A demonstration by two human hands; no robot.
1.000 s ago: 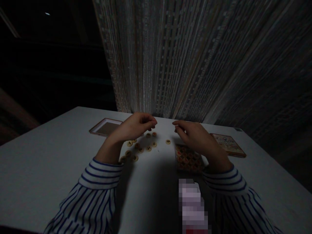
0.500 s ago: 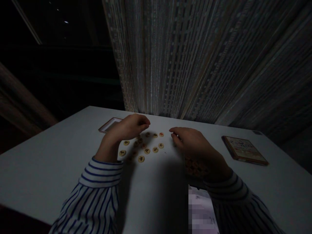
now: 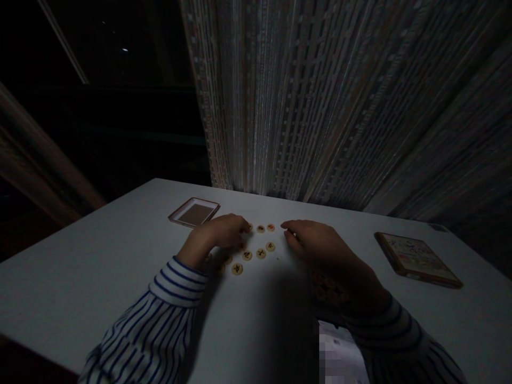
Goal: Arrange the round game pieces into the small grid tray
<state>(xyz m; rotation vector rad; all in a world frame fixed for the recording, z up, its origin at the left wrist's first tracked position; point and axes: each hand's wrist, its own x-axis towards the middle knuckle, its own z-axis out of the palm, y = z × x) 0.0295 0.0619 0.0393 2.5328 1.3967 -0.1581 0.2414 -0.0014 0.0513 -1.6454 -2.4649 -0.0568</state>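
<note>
My left hand point(image 3: 222, 233) is low over a scatter of xiangqi pieces, fingers bent down and thumb apart from them. It hides part of the group. Round wooden xiangqi pieces with dark characters, such as one near piece point(image 3: 237, 269), lie just right of it. A red-marked piece point(image 3: 271, 227) sits at the back between my hands. My right hand point(image 3: 314, 239) hovers to the right of these pieces, its index finger stretched out and a small gap above the thumb; its palm is hidden. Under my right forearm, more xiangqi pieces point(image 3: 327, 288) lie packed together in shadow.
On the white table point(image 3: 120, 256) an open shallow box lid point(image 3: 194, 212) lies at the back left. A flat box with a printed cover point(image 3: 418, 258) rests at the right. A partly pixelated bright sheet or screen point(image 3: 342, 352) is at the front. A patterned curtain point(image 3: 276, 96) hangs behind.
My left hand has come down and nearer to the pieces, uncovering the lid, and its thumb and fingers have parted. My right hand stays near the same spot. The view has shifted slightly.
</note>
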